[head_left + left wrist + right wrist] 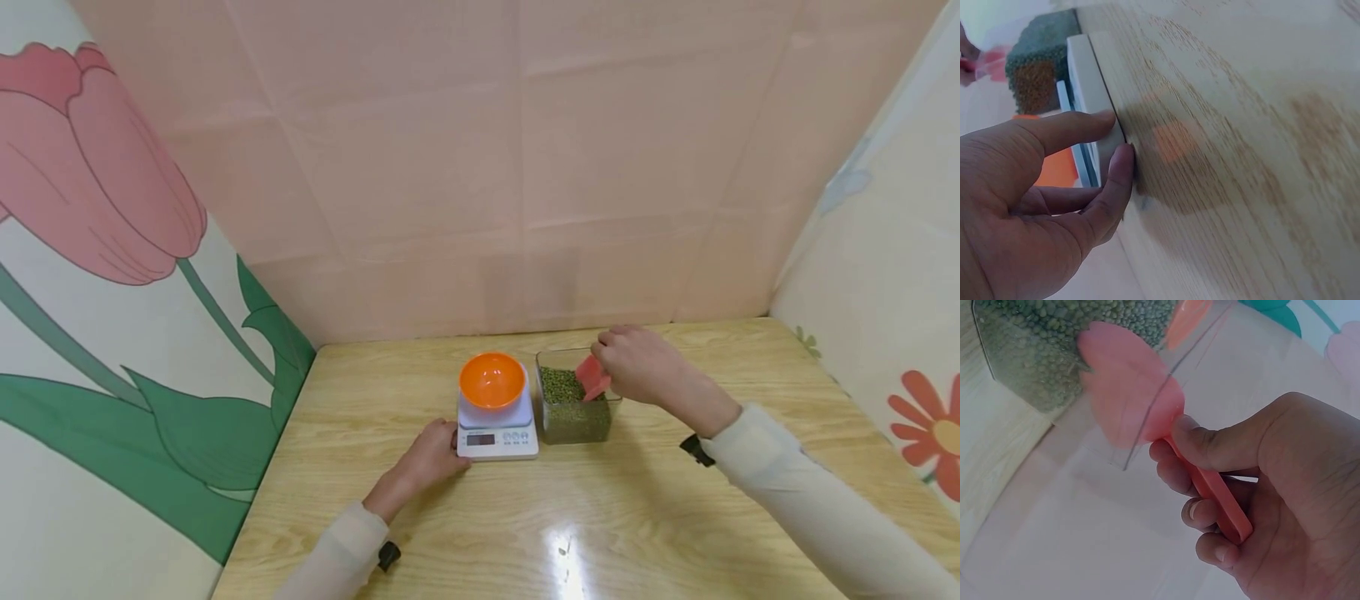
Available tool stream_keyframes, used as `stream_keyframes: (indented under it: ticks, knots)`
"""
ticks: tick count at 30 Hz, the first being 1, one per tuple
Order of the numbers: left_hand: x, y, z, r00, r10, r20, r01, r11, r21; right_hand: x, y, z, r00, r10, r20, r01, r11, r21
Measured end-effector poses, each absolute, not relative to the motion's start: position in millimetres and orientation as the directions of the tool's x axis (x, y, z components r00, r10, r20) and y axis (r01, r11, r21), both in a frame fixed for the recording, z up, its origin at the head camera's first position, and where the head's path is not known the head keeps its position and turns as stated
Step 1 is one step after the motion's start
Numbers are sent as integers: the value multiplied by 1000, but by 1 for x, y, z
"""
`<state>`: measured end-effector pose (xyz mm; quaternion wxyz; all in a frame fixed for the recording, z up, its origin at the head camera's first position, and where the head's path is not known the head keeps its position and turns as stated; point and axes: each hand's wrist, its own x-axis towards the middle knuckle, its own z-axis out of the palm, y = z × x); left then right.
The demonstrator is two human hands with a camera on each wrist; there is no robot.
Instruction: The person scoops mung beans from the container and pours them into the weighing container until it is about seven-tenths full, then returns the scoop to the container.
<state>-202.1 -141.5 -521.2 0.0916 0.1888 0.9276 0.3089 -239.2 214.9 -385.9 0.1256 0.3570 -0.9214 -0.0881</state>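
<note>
A white kitchen scale (498, 448) carries an orange bowl (492, 381). At the scale's front left corner is my left hand (437, 454), its thumb (1094, 125) and curled fingers holding the edge. My right hand (1272, 481) grips the handle of a pink scoop (1129, 387), fingers wrapped round it. The scoop's blade dips into a clear container (576, 429) of green mung beans (561, 386), which stands right beside the scale. In the right wrist view the blade's tip meets the beans, and the container's transparent wall overlaps the scoop.
The wooden table (360, 392) runs back to a pink covered wall (420, 167). Painted panels stand on both sides, with a large tulip (112, 167) on the left and a red flower (930, 425) on the right. Light glares on the tabletop in front.
</note>
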Motion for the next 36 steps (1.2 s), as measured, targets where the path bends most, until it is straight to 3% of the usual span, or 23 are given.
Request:
stream_keyframes:
  ticks: [11,36]
  knots:
    - [-201,-142,-522,-915,398,-56,286,742,606,-244,217,-398,-742,-656,141,-630,753,187]
    - [-202,-142,-523,-913,407,-36,306,740,598,-250,216,-411,-710,-678,190,-667,734,127]
